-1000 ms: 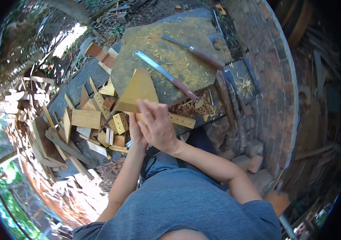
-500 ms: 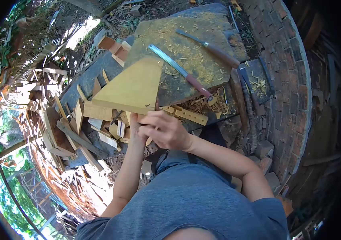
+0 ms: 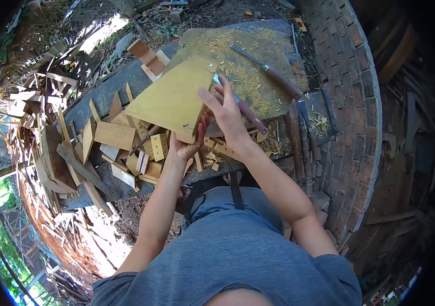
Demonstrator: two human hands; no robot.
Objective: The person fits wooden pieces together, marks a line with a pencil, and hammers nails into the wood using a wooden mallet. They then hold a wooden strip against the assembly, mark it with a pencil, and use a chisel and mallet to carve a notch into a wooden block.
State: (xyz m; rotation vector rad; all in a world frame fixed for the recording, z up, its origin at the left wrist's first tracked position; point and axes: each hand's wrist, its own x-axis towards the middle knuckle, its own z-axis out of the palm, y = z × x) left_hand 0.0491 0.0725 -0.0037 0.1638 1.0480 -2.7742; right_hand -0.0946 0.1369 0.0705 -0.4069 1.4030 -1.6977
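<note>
A pale yellow, roughly triangular wooden block (image 3: 171, 97) is held up in front of me, its broad face toward me. A small dark mark sits near its lower right corner, and a light spot near its top. My left hand (image 3: 189, 147) grips it from below, fingers wrapped round the lower right edge. Beside the block's right edge is my right hand (image 3: 226, 113), its fingers stretched and apart, fingertips close to that edge. Behind this hand lies a long chisel (image 3: 249, 116) with a reddish handle, its blade partly hidden. Another chisel (image 3: 279, 79) with a brown handle rests farther back.
Sawdust and shavings cover the wooden work board (image 3: 197, 46). Wood offcuts (image 3: 115, 136) crowd the left of the bench, with a drilled yellow block (image 3: 159, 147) among them. An open wooden box (image 3: 152, 62) stands at the back left. A curved brick wall (image 3: 350, 112) bounds the right side.
My right hand has left the block's lower corner, moved up and right, and opened its fingers. The block has risen and turned slightly, and my left hand's fingers now show around its edge.
</note>
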